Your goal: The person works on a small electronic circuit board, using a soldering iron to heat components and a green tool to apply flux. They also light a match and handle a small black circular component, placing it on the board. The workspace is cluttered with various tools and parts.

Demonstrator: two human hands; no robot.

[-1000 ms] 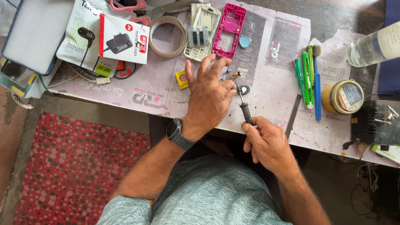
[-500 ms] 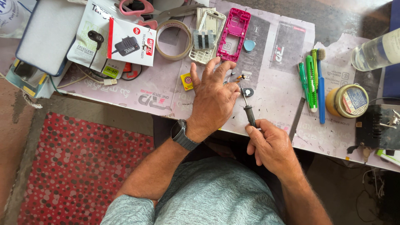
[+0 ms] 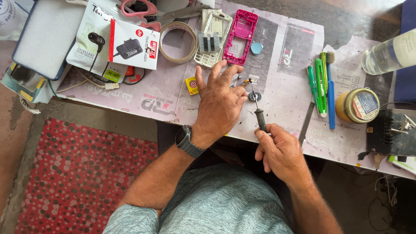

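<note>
My left hand [image 3: 220, 102] lies flat on the paper-covered bench, fingers spread over small metal parts [image 3: 242, 81]; a dark watch is on its wrist. My right hand [image 3: 279, 149] grips the black handle of a thin screwdriver [image 3: 259, 113], whose tip points at a small round black part [image 3: 254, 96] just right of the left fingers. A pink phone frame [image 3: 241, 37] and a white phone frame [image 3: 212, 39] lie beyond the hands. What the left palm covers is hidden.
A tape roll [image 3: 177, 42], scissors [image 3: 138, 8], a charger box [image 3: 132, 44] and a grey slab [image 3: 45, 37] sit at the left. Green and blue tools [image 3: 323, 84], a round tin [image 3: 357, 105], a clear bottle [image 3: 390, 52] and a black device [image 3: 390, 134] stand right. A red dotted mat [image 3: 78, 173] covers the floor.
The view has shifted slightly. Both hands stay in nearly the same pose; the screwdriver tip remains at the small round part.
</note>
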